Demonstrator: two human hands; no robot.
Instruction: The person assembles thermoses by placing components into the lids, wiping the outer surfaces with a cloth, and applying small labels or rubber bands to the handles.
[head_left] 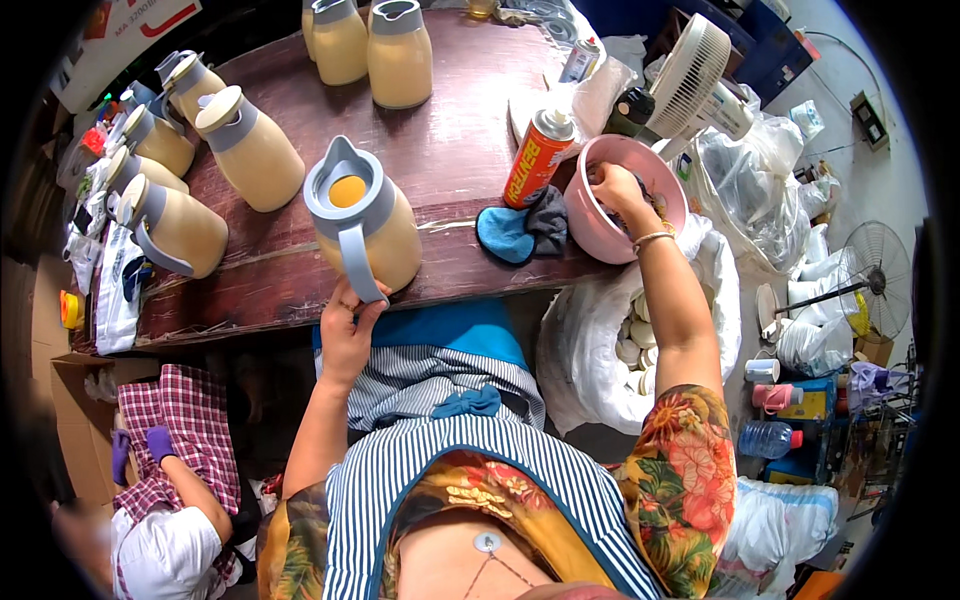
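Note:
A cream vacuum jug (385,240) with a grey-blue collar, spout and handle stands near the table's front edge. It has no lid, and an amber-coloured round shows inside its mouth. My left hand (346,335) pinches the lower end of its handle between thumb and fingers. On the right, my right hand (622,192) reaches down into a pink bucket (590,225), its fingers curled among small pieces I cannot make out. Left of the bucket stands an orange spray can (537,160). Blue and dark grey cloths (507,233) lie at the can's foot.
More cream jugs (255,155) stand along the table's left and far sides, some lidded. Below the bucket, a white sack (570,350) holds several pale round pieces. A fan (692,75) stands beyond the bucket. At lower left sits another person wearing purple gloves (160,443).

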